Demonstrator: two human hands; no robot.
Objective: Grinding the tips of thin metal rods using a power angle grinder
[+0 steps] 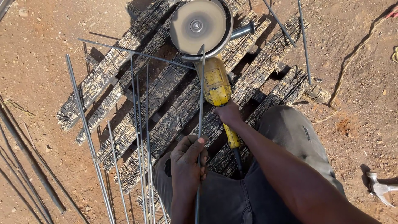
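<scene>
My left hand [188,161] grips a thin steel rod [201,99] that runs up from my lap to the cutting disc [198,25]. The disc belongs to a yellow angle grinder [215,81] lying across scorched, scored wooden planks [166,95]. My right hand [228,114] is closed around the grinder's rear body, just above its yellow handle. The rod's far tip meets the lower edge of the disc guard. My dark trousers fill the bottom of the view.
Several cut rods [139,137] lie on the planks left of my hand, and one longer rod [87,132] lies at their left edge. More rods [304,41] sit top right. A hammer [379,188] rests on the red dirt at right. A rope [352,58] trails away.
</scene>
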